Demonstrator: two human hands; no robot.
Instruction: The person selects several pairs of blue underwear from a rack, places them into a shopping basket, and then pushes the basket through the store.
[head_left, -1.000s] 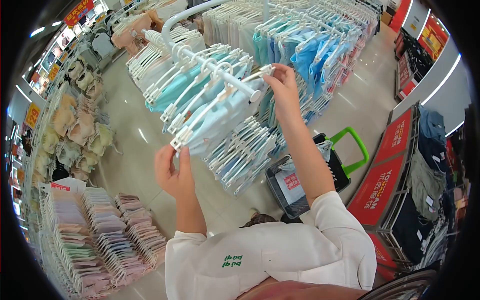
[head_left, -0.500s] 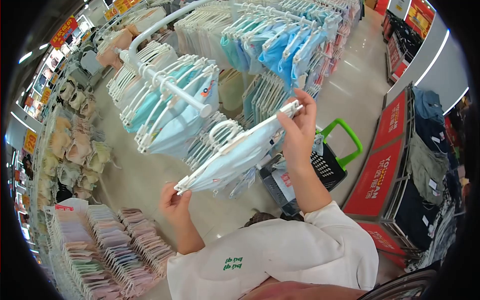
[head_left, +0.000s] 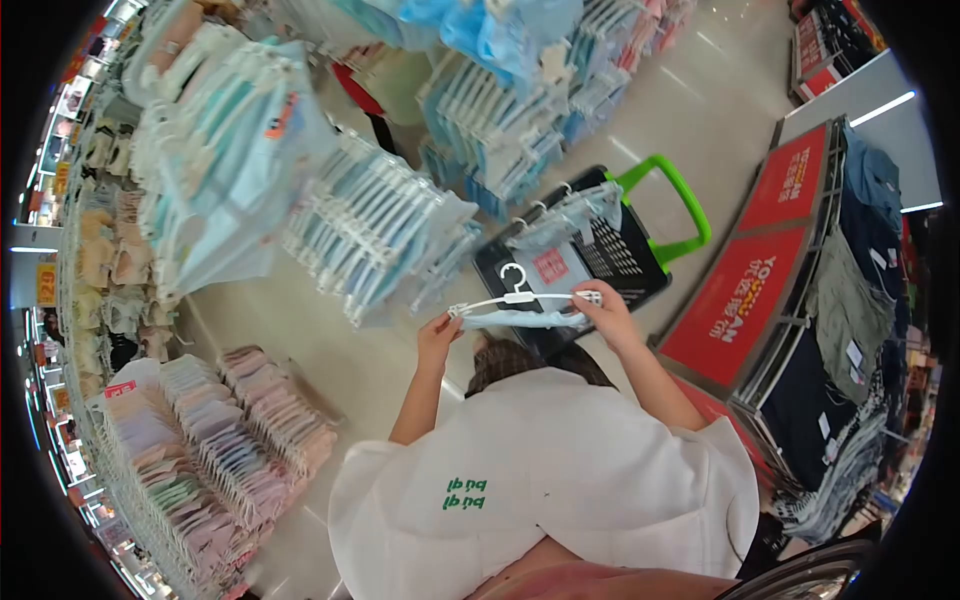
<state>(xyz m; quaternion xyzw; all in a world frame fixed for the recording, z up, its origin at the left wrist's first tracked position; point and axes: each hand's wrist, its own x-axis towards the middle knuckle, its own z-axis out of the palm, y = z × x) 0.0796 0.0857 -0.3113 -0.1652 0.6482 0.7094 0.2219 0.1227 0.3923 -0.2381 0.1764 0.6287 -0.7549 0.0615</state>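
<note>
One wide head-worn view, steeply down over nearby hands [head_left: 609, 316].

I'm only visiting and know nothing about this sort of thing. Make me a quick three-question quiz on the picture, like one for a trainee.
1. Multiple choice: What colour is the handle on the black basket?
A) Red
B) Green
C) Yellow

2. True or false: The left hand and the right hand hold opposite ends of one white hanger.

3. Fill in the blank: The large red sign panel is on the person's ____ side.

Key:
1. B, green
2. True; there is one hand at each end
3. Right
</note>
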